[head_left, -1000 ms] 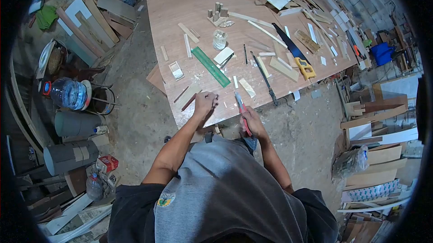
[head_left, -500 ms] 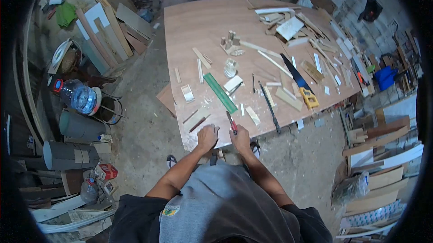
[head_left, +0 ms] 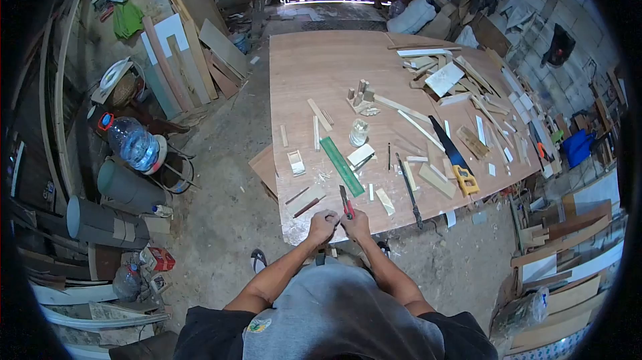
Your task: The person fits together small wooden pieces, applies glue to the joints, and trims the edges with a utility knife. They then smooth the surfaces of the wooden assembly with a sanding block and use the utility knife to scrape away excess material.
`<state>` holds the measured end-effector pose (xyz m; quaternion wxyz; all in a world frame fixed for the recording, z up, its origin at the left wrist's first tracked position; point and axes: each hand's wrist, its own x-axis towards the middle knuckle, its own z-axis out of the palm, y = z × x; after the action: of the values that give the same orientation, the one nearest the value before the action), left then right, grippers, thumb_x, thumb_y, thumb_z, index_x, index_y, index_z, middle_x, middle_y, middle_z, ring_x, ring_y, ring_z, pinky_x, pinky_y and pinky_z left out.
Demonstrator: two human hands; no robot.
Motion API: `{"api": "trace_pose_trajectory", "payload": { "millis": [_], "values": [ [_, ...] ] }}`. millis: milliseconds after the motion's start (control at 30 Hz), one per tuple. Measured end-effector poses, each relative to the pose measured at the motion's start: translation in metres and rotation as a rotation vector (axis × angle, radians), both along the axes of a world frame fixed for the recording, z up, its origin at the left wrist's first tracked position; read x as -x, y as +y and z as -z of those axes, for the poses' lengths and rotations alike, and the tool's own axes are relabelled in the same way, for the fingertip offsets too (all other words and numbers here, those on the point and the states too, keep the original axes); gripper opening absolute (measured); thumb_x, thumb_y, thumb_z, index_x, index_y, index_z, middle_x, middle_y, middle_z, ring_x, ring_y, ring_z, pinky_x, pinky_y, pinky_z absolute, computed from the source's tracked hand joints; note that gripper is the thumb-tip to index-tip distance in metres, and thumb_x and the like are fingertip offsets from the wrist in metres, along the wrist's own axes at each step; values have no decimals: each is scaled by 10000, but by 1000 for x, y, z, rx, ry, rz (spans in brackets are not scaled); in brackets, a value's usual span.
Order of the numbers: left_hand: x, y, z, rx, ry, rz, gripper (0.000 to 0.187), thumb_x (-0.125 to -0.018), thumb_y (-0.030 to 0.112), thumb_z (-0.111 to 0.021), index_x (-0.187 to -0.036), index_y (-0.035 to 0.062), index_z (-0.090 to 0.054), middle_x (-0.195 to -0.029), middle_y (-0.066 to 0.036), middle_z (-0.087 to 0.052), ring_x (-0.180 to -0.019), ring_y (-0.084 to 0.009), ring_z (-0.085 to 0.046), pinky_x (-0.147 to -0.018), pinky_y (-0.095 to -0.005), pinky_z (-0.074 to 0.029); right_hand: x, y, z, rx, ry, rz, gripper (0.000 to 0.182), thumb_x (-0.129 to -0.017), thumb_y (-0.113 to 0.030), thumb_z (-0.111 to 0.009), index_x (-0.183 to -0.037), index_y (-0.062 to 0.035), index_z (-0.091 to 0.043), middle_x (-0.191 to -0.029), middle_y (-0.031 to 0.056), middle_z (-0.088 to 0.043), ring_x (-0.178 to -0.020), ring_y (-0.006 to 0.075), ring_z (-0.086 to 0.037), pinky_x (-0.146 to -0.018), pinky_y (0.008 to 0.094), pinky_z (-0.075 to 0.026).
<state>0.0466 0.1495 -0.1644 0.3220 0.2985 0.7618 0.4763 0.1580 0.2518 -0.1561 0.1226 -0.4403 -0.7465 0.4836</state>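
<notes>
My right hand [head_left: 356, 225] is closed around a red utility knife [head_left: 348, 209], its blade pointing away from me over the near edge of the wooden sheet [head_left: 314, 52]. Close beside it, my left hand [head_left: 324, 227] has its fingers curled in a pinch; whatever may be between them is too small to make out. Just beyond the hands lies a green flat strip [head_left: 342, 167]. Left of it are a thin brown stick [head_left: 307, 207] and a small pale wooden box [head_left: 296, 163]. A small light block [head_left: 360, 155] and a glass jar [head_left: 359, 133] stand farther in.
A handsaw [head_left: 451, 153] with a yellow handle and a long dark tool [head_left: 409, 189] lie to the right. Wood offcuts [head_left: 445, 79] are heaped at the back right. A water bottle [head_left: 134, 143] stands on a stool at left, near boards [head_left: 184, 59] leaning upright.
My head view has tilted up, so the table sits lower and farther right. My hands have come closer together, and the left fingers have drawn in beside the knife.
</notes>
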Motion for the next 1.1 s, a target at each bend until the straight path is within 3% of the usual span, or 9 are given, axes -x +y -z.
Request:
{"api": "trace_pose_trajectory", "payload": {
  "millis": [33, 100, 267, 433, 500, 567, 767, 933, 1100],
  "values": [
    [2, 0, -2, -2, 5, -5, 175, -903, 182, -679, -946, 18, -723, -819, -138, -709, -699, -230, -675, -656, -348, -547, 4, 0, -5, -2, 5, -5, 235, -827, -178, -691, -842, 45, -619, -642, 161, -632, -611, 279, -642, -586, 423, -523],
    [6, 0, -3, -41, -856, -217, 162, -963, 92, -597, -1062, -1, -686, -872, -91, -699, -742, -177, -666, -622, -299, -570, 9, -1, -20, 498, 101, 32, 242, -864, -195, -709, -858, 28, -614, -557, 49, -552, -539, 163, -564, -509, 341, -471],
    [18, -13, -5, -115, -1083, -303, 189, -984, 71, -566, -1150, 0, -625, -1028, -118, -651, -857, -202, -657, -771, -337, -609, 18, -4, -12, 254, 160, -115, 128, -900, -149, -672, -948, -37, -632, -640, 20, -581, -487, 109, -516, -443, 292, -407],
    [19, -16, -15, -26, -1038, -319, 124, -979, 78, -572, -1066, 7, -624, -861, -84, -635, -723, -176, -647, -586, -304, -585, 19, -1, -8, 77, 132, -219, 169, -884, -174, -675, -983, -41, -643, -698, 49, -623, -626, 115, -590, -564, 317, -470],
    [22, -19, -9, -88, -940, -340, 102, -977, 65, -556, -1037, 7, -614, -843, -97, -634, -649, -177, -641, -497, -304, -559, 19, 5, -1, -74, 146, -148, 210, -885, -205, -662, -981, -21, -631, -731, 120, -650, -664, 229, -643, -618, 375, -498],
    [32, -31, -9, -159, -916, -322, 111, -942, 8, -537, -1038, -11, -589, -776, -102, -626, -612, -169, -635, -461, -291, -528, 16, 11, -26, -286, 105, -157, 303, -915, -218, -606, -1110, 11, -642, -926, 305, -656, -927, 480, -641, -807, 493, -504],
    [55, -101, -30, -229, -766, -523, 305, -916, -6, -603, -1218, -36, -581, -887, -121, -678, -700, -142, -645, -602, -240, -559, 11, 31, -5, -593, -309, -262, 425, -949, -181, -555, -1284, 71, -492, -1105, 255, -571, -931, 452, -619, -792, 538, -513],
    [63, -142, -37, -316, -782, -723, 295, -905, -2, -628, -1198, -21, -606, -913, -90, -672, -745, -154, -672, -652, -231, -562, 18, 20, -30, -742, -522, -364, 533, -908, -140, -582, -1397, 31, -453, -1291, 201, -527, -1200, 339, -501, -917, 509, -444],
    [69, -155, -41, -364, -725, -791, 342, -921, 22, -626, -1252, -36, -564, -1021, -96, -653, -864, -189, -675, -753, -254, -584, 69, 8, -45, -877, -212, -693, 551, -854, -104, -589, -1391, -41, -485, -1414, 199, -478, -1279, 360, -467, -986, 535, -410]
  ]
}}
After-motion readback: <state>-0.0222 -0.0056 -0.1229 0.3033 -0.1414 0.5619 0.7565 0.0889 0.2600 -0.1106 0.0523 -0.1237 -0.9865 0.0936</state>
